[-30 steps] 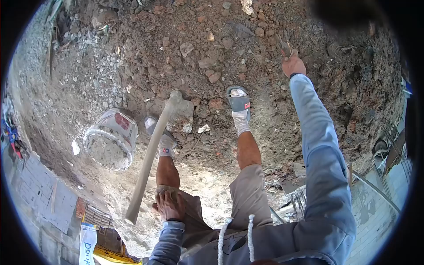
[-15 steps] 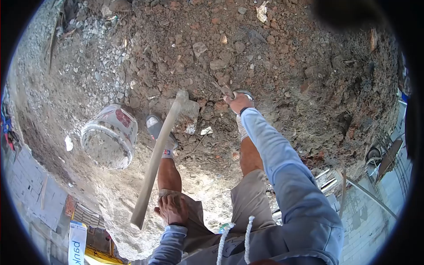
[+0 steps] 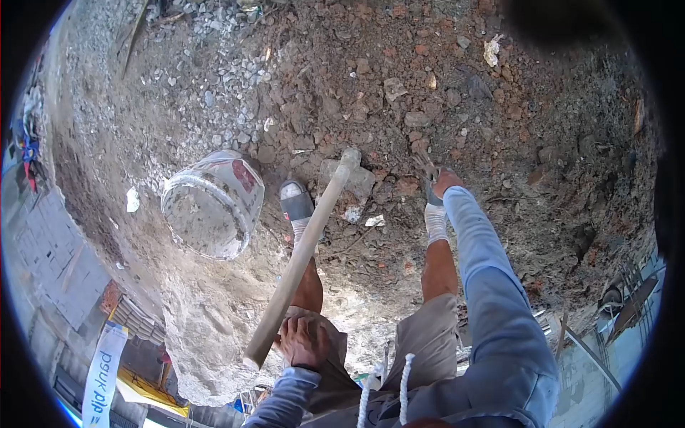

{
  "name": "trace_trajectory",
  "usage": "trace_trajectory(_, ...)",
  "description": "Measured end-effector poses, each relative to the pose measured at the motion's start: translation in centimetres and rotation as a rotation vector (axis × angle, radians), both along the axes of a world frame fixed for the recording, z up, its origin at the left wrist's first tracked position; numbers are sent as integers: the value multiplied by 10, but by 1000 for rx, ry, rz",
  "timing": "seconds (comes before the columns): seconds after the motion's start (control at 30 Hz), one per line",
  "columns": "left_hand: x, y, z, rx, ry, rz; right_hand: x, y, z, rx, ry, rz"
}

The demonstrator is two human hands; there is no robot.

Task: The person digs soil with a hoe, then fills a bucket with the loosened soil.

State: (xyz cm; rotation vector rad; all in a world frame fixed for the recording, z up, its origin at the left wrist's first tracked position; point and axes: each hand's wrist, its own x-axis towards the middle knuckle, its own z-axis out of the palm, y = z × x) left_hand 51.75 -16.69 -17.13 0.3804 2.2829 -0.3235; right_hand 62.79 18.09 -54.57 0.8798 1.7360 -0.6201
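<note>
My left hand (image 3: 301,344) rests on my left knee with its fingers spread, close beside the lower end of a long wooden handle (image 3: 300,260). That handle belongs to a hoe whose metal head (image 3: 360,184) lies on the soil between my feet. My right hand (image 3: 447,182) is low by my right foot, fingers closed on a small dirty tool (image 3: 427,167) whose form is hard to make out against the soil. A dirt-covered white bucket (image 3: 246,214) stands to the left of my left foot, with greyish dirt showing in its round opening.
Gravel (image 3: 228,78) lies at the upper left, and lumpy brown soil (image 3: 499,135) with stones fills the middle and right. A block wall (image 3: 50,250) and a printed banner (image 3: 103,374) are at lower left. Rods and planks (image 3: 592,357) lie at lower right.
The view has shifted, so bucket, hoe and feet appear further right. My right hand, still closed on the tool, is slightly lower beside my foot. My left hand stays on my knee.
</note>
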Motion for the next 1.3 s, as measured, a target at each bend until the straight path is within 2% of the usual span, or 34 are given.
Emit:
trace_trajectory(0.07,-1,1,2,5,7,30,-4,-17,12,15,54,-122)
trace_trajectory(0.13,-5,3,6,7,-9,79,-8,-38,16,-64,46,97)
trace_trajectory(0.17,-7,5,6,-1,-37,116,-36,-36,61,-170,-12,314)
trace_trajectory(0.2,-9,7,7,18,-21,123,-29,-49,49,-99,26,152)
trace_trajectory(0.23,-10,7,8,27,-40,164,-35,-51,45,-88,41,159)
trace_trajectory(0.33,-8,0,6,16,-65,223,-56,-63,41,-256,123,416)
trace_trajectory(0.43,-7,-7,8,-5,-90,245,-53,-65,51,-307,194,507)
trace_trajectory(0.47,-7,-9,7,28,-116,335,-43,-62,62,-267,326,550)
trace_trajectory(0.5,-7,-12,6,64,-142,427,-17,-60,49,-220,291,520)
trace_trajectory(0.53,0,-23,-1,19,-144,368,4,-56,36,-166,263,491)
trace_trajectory(0.6,26,-57,-24,96,-75,353,7,-35,94,52,144,-334)
trace_trajectory(0.63,29,-65,-29,149,-13,321,5,-22,121,34,109,-328)
trace_trajectory(0.67,15,-53,-18,27,-55,207,34,-6,96,-113,78,-386)
trace_trajectory(0.7,-1,-46,-9,47,-53,223,16,1,126,-95,84,-368)
trace_trajectory(0.77,-25,-37,0,-7,-230,285,-40,11,222,103,175,-658)
trace_trajectory(0.8,-19,-45,-6,37,-180,270,-69,11,248,121,185,-636)
trace_trajectory(0.87,-32,-41,4,50,-225,289,-130,1,282,140,412,-509)
trace_trajectory(0.93,-36,-49,4,43,-274,302,-203,-17,297,66,578,-709)
trace_trajectory(0.97,-40,-50,6,40,-268,322,-239,-18,286,-1,549,-762)
trace_trajectory(1.0,-45,-48,8,25,-287,318,-274,-14,255,-99,657,-850)
trace_trajectory(1.03,-47,-50,10,12,-311,311,-332,-20,283,-365,602,-1067)
trace_trajectory(1.07,-41,-57,4,55,-272,337,-387,-32,321,-632,770,-1112)
trace_trajectory(1.1,-41,-60,2,53,-278,349,-431,-38,335,-808,878,-1149)
trace_trajectory(1.13,-43,-61,2,74,-260,386,-470,-48,347,-865,965,-1119)
trace_trajectory(1.17,-43,-63,3,88,-247,430,-498,-63,359,-781,961,-1098)
trace_trajectory(1.23,-47,-68,5,97,-249,470,-519,-90,340,-390,894,-772)
trace_trajectory(1.3,-52,-73,7,129,-216,530,-496,-117,309,-234,903,-388)
